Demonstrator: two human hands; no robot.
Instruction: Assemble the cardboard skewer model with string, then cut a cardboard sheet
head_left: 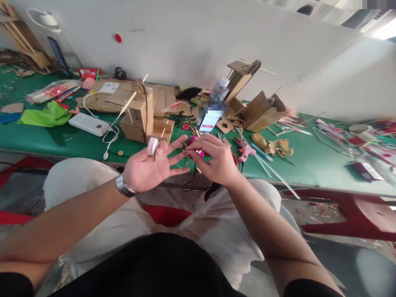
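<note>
Pale wall (173,49) backs a green bench (37,138) strewn with cardboard scraps (284,148), and towards the right end the clutter blurs. Pixels mask the top of the phone (210,122) and the foot of the bottle (219,91); something pink (192,140) shows only in part behind the right hand (213,157). Both upper arms are cut off at the lower corners.

The left hand (148,169), a watch (125,186) on its wrist, is turned palm up by the bench's near edge, three fingers fanned rightward. Its grip is closed, holding a small white roll (152,146) at the thumb and forefinger; how the roll meets the brown bit beside it is hard to make out. The right hand comes in knuckles up, fingers bent, tips gathered at a left fingertip; I cannot tell whether its grip pinches anything. Rightward lies a pink glue gun (246,152).
</note>
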